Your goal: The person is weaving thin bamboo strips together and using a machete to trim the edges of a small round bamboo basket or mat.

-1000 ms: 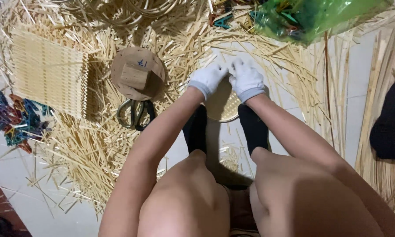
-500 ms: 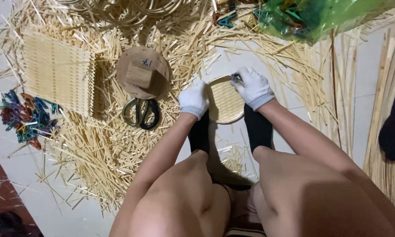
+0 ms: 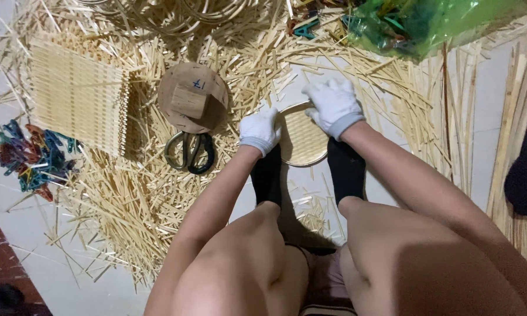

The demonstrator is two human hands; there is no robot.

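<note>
The person sits on the floor (image 3: 17, 234) and holds a small round woven tray (image 3: 301, 140) with both gloved hands, just in front of the two feet in black socks (image 3: 268, 175). The tray is circular, so it has no real long axis; it lies nearly flat with its woven inside facing up to the camera, and its weave lines run about left to right. The left hand (image 3: 259, 131) has its grip closed on the left rim of the tray, fingers curled over the edge. The right hand (image 3: 334, 104) is closed on the upper right rim, covering that part. To the left of the tray lies a round cardboard disc (image 3: 192, 97), and just below it a pair of scissors (image 3: 190, 152), handles toward the person. Further left is a rectangular woven mat (image 3: 79, 96) on a heap of bamboo strips (image 3: 129, 193), and a pile of coloured clips (image 3: 32, 157) beside it. A green plastic bag (image 3: 427, 23) is at the top right, well apart from the hands.
</note>
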